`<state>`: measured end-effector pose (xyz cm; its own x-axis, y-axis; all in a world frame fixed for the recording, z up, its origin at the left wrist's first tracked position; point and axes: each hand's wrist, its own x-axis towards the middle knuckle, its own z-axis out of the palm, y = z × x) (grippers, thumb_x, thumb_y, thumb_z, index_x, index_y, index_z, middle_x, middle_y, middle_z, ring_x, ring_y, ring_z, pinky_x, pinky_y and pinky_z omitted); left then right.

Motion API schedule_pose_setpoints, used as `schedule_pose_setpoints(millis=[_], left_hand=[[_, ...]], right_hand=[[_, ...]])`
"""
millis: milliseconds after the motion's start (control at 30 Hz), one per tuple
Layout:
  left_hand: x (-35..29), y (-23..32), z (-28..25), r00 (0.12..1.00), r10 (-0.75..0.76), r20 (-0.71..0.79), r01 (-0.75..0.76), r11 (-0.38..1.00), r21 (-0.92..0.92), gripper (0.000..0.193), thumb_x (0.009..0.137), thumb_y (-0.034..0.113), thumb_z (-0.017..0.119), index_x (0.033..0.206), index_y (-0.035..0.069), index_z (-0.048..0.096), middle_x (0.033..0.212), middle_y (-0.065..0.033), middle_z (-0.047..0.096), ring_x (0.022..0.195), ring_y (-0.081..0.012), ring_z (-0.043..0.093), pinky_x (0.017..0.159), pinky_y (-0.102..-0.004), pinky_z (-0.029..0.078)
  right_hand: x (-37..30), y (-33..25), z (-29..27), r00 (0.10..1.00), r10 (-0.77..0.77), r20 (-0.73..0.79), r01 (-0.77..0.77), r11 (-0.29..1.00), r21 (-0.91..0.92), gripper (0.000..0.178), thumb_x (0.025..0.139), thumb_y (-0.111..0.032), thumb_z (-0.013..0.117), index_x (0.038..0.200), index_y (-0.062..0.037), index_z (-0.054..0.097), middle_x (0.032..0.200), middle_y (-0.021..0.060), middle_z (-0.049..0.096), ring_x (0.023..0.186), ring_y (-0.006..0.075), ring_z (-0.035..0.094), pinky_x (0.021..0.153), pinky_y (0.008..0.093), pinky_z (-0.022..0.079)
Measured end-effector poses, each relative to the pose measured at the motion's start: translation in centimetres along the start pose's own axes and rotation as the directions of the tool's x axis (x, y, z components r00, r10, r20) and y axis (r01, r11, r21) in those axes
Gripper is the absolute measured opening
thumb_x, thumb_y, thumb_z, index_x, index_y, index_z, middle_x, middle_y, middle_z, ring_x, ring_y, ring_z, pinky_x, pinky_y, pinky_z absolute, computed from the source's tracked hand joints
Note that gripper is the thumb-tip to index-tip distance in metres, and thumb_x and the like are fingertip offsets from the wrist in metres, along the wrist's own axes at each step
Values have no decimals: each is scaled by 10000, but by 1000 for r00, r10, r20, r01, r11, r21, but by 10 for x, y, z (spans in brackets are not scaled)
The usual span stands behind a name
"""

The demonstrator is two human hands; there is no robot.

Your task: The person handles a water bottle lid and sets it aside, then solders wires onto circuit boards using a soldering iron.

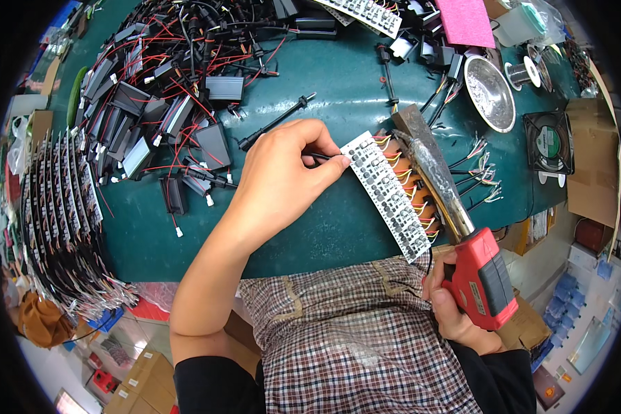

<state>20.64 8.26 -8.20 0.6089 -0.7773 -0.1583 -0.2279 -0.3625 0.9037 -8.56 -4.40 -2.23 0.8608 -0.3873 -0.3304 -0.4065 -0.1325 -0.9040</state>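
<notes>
L hand (pixel 272 172) pinches, fingers narrow, what looks like a thin black cable (pixel 316 158) at top-left corner of white rectangular circuit-board panel (pixel 386 196), prob. to steady it; R hand (pixel 455 319) wraps red-and-black pistol-grip soldering gun (pixel 477 265) right of panel, prob. keeping fingers off hot metal.

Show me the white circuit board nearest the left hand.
The slanting circuit board between the left hand and red soldering gun, one corner by the thumb; the boards at the far edge lie well away.

Elec. wkshp, soldering gun (pixel 477 259), PCBs (pixel 388 196)
</notes>
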Motion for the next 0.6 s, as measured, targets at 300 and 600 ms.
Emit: schedule_pose_setpoints(millis=[300, 600], left_hand=[[-1, -1, 4, 995, 73, -62, -66, 992, 106, 167, 809, 131, 810, 811, 24, 682, 826, -62, 695, 733, -208, 679, 724, -360, 543], [-5, 0, 9, 987, 121, -106, -103, 981, 166, 148, 813, 148, 808, 798, 66, 685, 816, -43, 677, 799, -240, 666, 809, -415, 480]], right_hand=[[-2, 16, 1, 997, -72, -11, 68, 971, -228, 167, 815, -33, 741, 972, -10, 690, 888, 115, 663, 765, 275, 659, 700, 381, 537], [2, 31, 9, 987, -158, -4, 153, 958, -241, 178, 823, -28, 738, 989, 4, 682, 870, 124, 654, 711, 278, 649, 621, 371, 515]])
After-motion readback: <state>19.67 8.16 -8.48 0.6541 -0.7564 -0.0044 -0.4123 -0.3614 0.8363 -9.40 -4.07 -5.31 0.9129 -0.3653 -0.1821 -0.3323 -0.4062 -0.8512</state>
